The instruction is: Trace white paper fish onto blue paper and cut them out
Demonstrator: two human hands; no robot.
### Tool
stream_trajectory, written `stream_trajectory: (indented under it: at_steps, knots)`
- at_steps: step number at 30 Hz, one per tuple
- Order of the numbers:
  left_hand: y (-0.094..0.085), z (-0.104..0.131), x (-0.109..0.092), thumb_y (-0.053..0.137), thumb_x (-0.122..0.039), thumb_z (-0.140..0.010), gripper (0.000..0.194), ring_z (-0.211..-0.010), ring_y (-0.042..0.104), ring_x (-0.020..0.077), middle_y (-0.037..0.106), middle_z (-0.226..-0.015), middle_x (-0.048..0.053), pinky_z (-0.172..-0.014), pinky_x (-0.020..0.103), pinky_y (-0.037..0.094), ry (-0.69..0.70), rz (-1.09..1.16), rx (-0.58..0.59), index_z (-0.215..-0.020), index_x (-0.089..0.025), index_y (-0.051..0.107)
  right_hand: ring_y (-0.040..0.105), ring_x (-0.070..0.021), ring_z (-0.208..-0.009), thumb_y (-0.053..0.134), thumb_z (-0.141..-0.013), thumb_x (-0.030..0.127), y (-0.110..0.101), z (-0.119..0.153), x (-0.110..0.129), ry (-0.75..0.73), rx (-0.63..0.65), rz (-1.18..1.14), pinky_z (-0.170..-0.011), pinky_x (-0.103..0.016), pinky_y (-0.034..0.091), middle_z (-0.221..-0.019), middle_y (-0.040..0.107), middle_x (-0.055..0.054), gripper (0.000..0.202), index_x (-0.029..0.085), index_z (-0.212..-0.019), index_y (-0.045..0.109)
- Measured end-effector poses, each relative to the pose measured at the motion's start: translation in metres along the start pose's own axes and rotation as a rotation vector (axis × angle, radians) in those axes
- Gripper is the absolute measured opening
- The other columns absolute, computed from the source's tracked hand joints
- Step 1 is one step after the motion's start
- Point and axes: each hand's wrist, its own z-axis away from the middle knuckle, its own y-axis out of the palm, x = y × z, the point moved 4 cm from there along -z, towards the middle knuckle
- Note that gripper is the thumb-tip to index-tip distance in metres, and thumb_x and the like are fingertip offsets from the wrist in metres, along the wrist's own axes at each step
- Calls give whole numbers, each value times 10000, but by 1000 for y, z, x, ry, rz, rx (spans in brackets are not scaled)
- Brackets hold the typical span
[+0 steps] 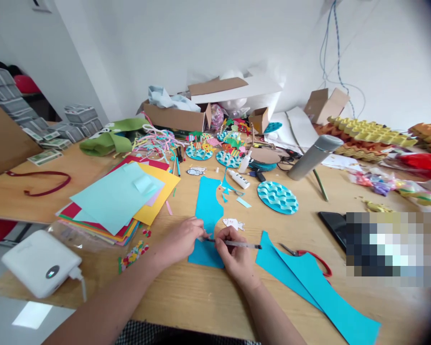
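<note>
A strip of bright blue paper (207, 203), cut wavy along its right side, lies on the table in front of me. My left hand (187, 235) presses down on it with bent fingers held together; what is beneath the fingertips is mostly hidden. Gripped in my right hand (234, 254) is a pen (242, 244), its tip end close to my left fingertips over the paper. Just beyond my right hand lies a white paper fish (234, 224). Two more cut blue pieces (309, 273) overlap red-handled scissors (318, 258) to the right.
Stacked coloured paper (111, 196) and a white power bank (41, 262) are at the left. Beyond the blue strip are a glue bottle (239, 179) and a wavy blue disc (277, 197). A grey flask (314, 157) stands behind a black phone (334, 227) at the right.
</note>
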Motion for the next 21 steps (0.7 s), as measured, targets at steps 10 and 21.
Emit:
stream_trajectory:
  at_steps: [10,21]
  knots:
    - [-3,-5,7,521,-85,-855,225,-781,557,162,576,-768,8,-660,250,372,54,37,31,-805,-197,709,574,-128,-529,579,-846,220,11,1,8,-118,53,201,-486,-229,445,-669,677,-23,96,192,-775,637]
    - [-2,-5,10,468,-61,-854,266,-765,539,156,558,-764,11,-647,253,349,76,56,45,-765,-193,682,676,-157,-655,590,-868,207,16,2,9,-223,72,232,-603,-260,544,-790,732,-37,70,217,-846,657]
